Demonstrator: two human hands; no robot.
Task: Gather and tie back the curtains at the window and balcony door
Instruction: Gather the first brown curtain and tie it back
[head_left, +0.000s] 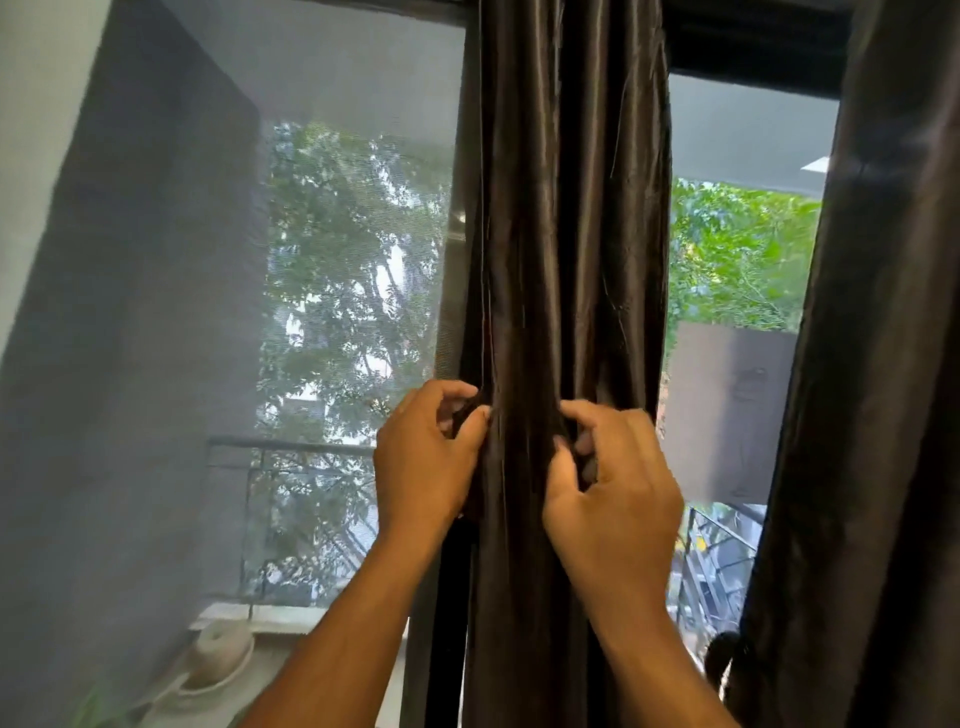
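Dark satin curtain (561, 260) hangs bunched between left hand (423, 457) and right hand (613, 488), both apparently pinching its folds.

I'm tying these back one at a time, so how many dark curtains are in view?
2. One dark curtain hangs gathered at centre, gripped by both hands; another dark curtain hangs at the right edge. More may lie beyond the frame.
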